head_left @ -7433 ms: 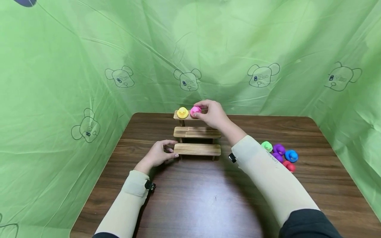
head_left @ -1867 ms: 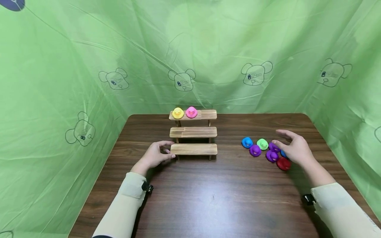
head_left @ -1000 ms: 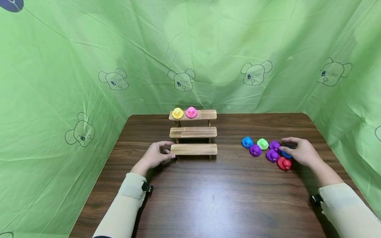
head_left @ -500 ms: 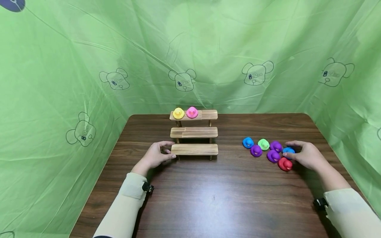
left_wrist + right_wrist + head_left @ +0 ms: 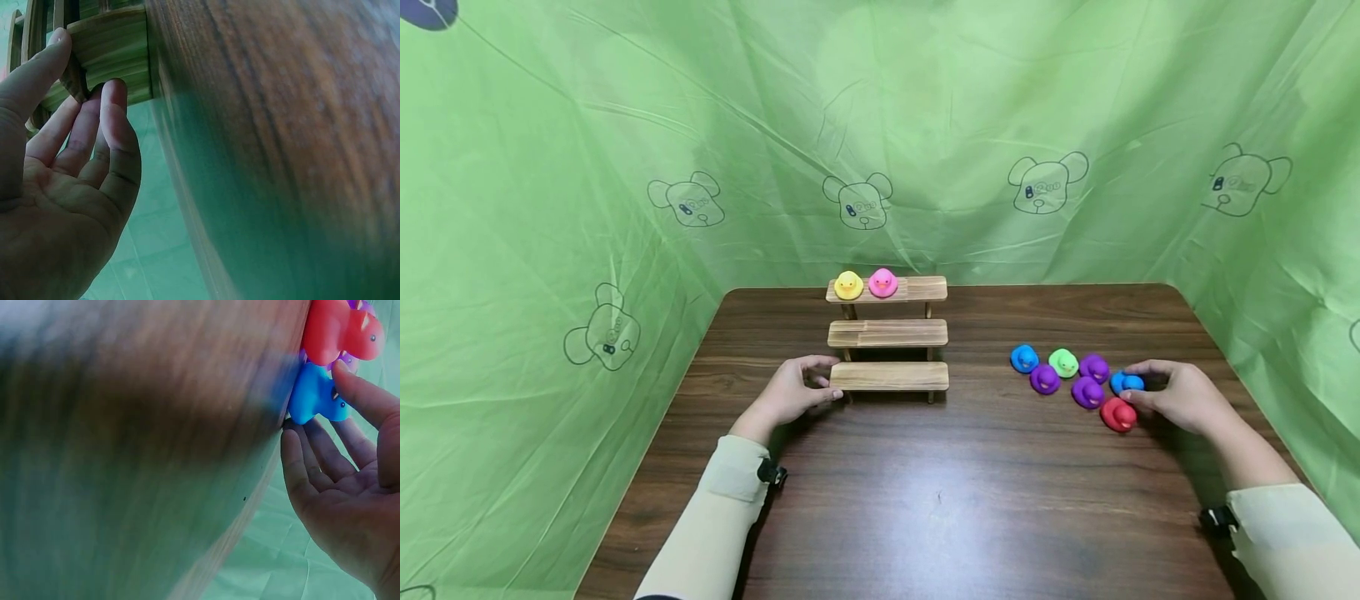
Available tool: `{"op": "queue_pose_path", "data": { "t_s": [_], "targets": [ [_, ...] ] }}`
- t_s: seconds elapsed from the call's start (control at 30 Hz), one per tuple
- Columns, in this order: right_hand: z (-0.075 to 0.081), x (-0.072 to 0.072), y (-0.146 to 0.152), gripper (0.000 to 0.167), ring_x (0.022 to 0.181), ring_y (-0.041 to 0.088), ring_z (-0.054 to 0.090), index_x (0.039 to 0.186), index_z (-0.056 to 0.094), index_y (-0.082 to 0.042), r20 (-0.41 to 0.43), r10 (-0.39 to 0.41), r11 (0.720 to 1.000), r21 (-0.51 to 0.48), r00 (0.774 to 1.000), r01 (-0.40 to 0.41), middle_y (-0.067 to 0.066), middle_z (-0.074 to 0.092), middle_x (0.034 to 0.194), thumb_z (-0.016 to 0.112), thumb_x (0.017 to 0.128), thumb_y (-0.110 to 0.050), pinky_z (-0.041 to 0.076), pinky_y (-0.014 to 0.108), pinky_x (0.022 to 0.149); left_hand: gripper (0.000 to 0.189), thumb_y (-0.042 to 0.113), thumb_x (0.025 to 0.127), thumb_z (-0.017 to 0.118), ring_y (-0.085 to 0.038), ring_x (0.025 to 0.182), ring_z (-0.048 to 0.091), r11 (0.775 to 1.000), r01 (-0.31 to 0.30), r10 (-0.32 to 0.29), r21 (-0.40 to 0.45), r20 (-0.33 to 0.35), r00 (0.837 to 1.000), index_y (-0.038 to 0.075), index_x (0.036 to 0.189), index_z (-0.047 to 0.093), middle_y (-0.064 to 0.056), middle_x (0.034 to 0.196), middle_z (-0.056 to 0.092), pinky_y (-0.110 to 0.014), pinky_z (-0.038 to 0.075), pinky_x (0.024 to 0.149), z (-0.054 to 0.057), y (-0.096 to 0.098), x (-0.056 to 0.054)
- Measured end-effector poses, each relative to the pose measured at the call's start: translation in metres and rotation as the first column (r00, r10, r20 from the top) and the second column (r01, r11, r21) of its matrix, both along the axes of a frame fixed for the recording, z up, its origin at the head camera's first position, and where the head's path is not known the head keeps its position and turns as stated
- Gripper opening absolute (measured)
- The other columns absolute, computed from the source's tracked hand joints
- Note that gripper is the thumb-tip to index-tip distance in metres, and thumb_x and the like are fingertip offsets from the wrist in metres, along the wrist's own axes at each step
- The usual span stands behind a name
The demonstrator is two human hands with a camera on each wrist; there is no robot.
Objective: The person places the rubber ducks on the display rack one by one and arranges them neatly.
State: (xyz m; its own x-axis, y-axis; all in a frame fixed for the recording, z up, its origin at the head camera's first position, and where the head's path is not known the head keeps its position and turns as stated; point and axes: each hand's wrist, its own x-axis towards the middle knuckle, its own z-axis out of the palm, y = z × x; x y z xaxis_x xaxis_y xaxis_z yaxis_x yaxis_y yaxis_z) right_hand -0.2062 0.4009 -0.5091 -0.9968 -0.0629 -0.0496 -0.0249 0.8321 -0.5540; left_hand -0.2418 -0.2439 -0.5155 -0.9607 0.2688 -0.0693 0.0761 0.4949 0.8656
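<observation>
At the left end of a three-tier wooden display stand (image 5: 889, 377), my left hand (image 5: 792, 390) grips the lowest board between thumb and fingers. The left wrist view shows that board (image 5: 109, 47) with the thumb on one face and fingertips at the other. My right hand (image 5: 1180, 398) pinches a blue rubber duck (image 5: 1126, 382) low at the table, at the right edge of a duck cluster. In the right wrist view the thumb is on one side of the blue duck (image 5: 310, 394), fingers on the other. A red duck (image 5: 1118, 414) sits close beside it.
A yellow duck (image 5: 848, 285) and a pink duck (image 5: 883, 282) sit on the top tier. Three purple ducks, including one (image 5: 1044, 379) at the left, a green duck (image 5: 1063, 362) and another blue duck (image 5: 1024, 358) lie on the brown table (image 5: 880, 500). Green curtain (image 5: 955, 233) surrounds it.
The pink duck was released on the top tier beside the yellow one. My right hand moved right to the ducks and took hold of the blue one, which has turned. The left hand stayed.
</observation>
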Motion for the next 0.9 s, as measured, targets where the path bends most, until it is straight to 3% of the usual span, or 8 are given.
{"op": "queue_pose_path", "data": {
  "t_s": [0.43,0.73,0.9],
  "targets": [
    [-0.0034,0.0007,0.0007,0.055,0.110,0.045,0.061,0.122,0.073,0.000,-0.015,-0.008,1.000,-0.002,1.000,0.008,0.028,0.070,0.116,0.085,0.089,-0.043,0.049,0.049,0.083,0.056,0.021,0.082,0.093,-0.022,0.084,0.069,1.000,-0.004,0.004,-0.010,0.001,1.000,0.014,0.132,0.071,-0.011,0.099,0.073,-0.042,0.061,0.056,-0.0015,-0.0007,-0.0003],
    [-0.0024,0.0012,0.0021,0.059,0.110,0.044,0.060,0.122,0.073,-0.001,-0.015,-0.009,1.000,-0.005,1.000,0.009,0.027,0.070,0.118,0.084,0.088,-0.048,0.048,0.044,0.082,0.055,0.018,0.082,0.093,-0.025,0.083,0.069,1.000,0.001,-0.001,0.017,0.005,1.000,0.012,0.132,0.071,-0.012,0.098,0.073,-0.046,0.061,0.056,0.0006,0.0001,0.0005],
    [-0.0023,0.0012,0.0010,0.059,0.112,0.046,0.060,0.123,0.073,-0.002,-0.015,-0.013,1.000,-0.002,1.000,0.013,0.029,0.070,0.119,0.084,0.088,-0.048,0.049,0.052,0.085,0.054,0.017,0.082,0.093,-0.024,0.085,0.069,1.000,0.000,0.000,0.013,0.000,1.000,0.012,0.132,0.071,-0.010,0.098,0.074,-0.046,0.061,0.056,0.0004,0.0002,-0.0005]
  ]
}}
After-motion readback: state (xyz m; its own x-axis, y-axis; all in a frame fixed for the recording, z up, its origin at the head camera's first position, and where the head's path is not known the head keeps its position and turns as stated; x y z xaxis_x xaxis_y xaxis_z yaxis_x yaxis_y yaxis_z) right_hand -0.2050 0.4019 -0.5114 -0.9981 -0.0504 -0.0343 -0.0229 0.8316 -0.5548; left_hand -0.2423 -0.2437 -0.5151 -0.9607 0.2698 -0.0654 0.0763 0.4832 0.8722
